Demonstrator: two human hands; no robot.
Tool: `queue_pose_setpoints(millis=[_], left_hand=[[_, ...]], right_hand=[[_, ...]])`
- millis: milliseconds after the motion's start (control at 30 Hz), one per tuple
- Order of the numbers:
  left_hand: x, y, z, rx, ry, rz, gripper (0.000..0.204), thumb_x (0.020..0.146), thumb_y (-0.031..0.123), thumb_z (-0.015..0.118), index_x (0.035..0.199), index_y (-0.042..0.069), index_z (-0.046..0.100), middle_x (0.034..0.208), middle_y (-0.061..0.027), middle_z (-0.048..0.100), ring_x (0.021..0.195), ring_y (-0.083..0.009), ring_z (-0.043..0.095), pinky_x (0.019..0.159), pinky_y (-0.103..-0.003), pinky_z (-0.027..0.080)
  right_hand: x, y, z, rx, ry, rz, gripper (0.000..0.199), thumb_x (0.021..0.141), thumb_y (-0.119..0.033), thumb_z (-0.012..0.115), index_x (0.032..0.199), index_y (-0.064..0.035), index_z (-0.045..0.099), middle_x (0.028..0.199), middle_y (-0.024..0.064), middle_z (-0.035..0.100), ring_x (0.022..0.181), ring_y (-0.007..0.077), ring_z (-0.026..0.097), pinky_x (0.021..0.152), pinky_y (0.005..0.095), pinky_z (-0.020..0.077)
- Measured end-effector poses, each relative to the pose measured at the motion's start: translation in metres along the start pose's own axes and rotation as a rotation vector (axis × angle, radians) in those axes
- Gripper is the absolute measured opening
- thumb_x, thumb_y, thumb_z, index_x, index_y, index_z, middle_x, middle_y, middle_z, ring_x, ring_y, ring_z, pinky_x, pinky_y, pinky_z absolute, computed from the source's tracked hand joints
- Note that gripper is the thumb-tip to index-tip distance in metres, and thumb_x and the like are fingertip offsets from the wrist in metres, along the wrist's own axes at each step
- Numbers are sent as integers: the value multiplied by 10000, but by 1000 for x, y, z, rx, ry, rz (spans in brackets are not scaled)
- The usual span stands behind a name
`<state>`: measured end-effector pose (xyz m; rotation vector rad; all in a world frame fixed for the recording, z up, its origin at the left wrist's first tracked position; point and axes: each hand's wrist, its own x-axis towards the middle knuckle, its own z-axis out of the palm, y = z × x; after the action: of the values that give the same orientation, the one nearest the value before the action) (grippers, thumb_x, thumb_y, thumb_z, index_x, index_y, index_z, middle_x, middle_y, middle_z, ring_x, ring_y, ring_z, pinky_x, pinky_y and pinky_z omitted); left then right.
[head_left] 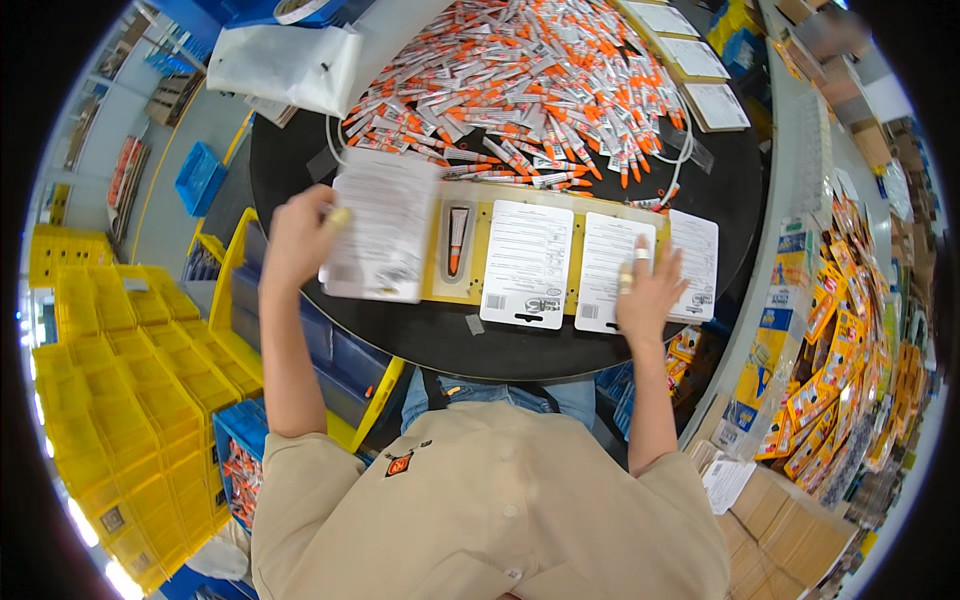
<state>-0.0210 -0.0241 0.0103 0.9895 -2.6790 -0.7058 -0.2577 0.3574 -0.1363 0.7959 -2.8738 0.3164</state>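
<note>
My left hand (305, 235) is closed on the left edge of a white printed blister backing card (382, 225), blurred by motion, above the left end of a yellow fixture (480, 205). To the right of that card, a clear blister with a small orange-and-black glue-like tube (457, 240) sits uncovered in the fixture. More white backing cards (527, 262) lie face up along it. My right hand (650, 295) rests with spread fingers on the lower right part of another card (612, 245), next to the rightmost card (697, 250). Finger covers show on both hands.
A big heap of orange-capped tubes (520, 80) covers the far part of the round black table (470, 345). A white plastic bag (285, 65) lies at the far left. Yellow crates (130, 370) stand left; yellow packages (820, 370) fill a box on the right.
</note>
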Motion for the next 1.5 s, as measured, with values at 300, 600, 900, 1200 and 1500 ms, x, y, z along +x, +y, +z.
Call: queue_pose_setpoints(millis=[300, 600, 900, 1200, 1500], left_hand=[[-40, 55, 108, 281, -274, 146, 673, 830, 320, 643, 1421, 151, 369, 1498, -219, 251, 842, -386, 655, 722, -432, 545], [-7, 16, 94, 417, -331, 122, 580, 864, 269, 532, 1423, 277, 377, 1519, -194, 225, 1019, -382, 620, 781, -439, 547], [-23, -99, 23, 122, 615, 99, 306, 887, 191, 539, 1177, 102, 573, 1122, -177, 580, 978, -370, 584, 822, -428, 480], [-205, -237, 126, 616, 289, -821, 370, 853, 324, 626, 1110, 71, 542, 1146, -195, 521, 1142, -395, 476, 936, -515, 392], [-171, -190, 222, 113, 144, -445, 503, 714, 209, 737, 1157, 51, 559, 1132, -218, 562, 1031, -390, 569, 864, -421, 487]], right_hand=[[129, 237, 49, 400, -19, 935, 781, 937, -593, 364, 1391, 43, 367, 1405, 242, 415, 1294, 406, 398, 1053, 451, 350], [45, 254, 98, 224, 132, 936, 692, 962, -532, 298, 1037, 70, 631, 1071, 298, 617, 1032, 479, 561, 900, 510, 441], [-150, 34, 29, 945, -547, 831, 547, 1003, -433, 372, 972, 63, 601, 745, 176, 655, 580, 233, 630, 530, 312, 496], [-28, 132, 11, 438, 500, 390, 517, 965, -356, 485, 1216, 95, 514, 1133, 271, 599, 1036, 350, 608, 880, 391, 490], [-38, 130, 82, 427, 222, 966, 723, 955, -533, 418, 1059, 169, 557, 1049, 363, 592, 991, 465, 571, 858, 471, 453]])
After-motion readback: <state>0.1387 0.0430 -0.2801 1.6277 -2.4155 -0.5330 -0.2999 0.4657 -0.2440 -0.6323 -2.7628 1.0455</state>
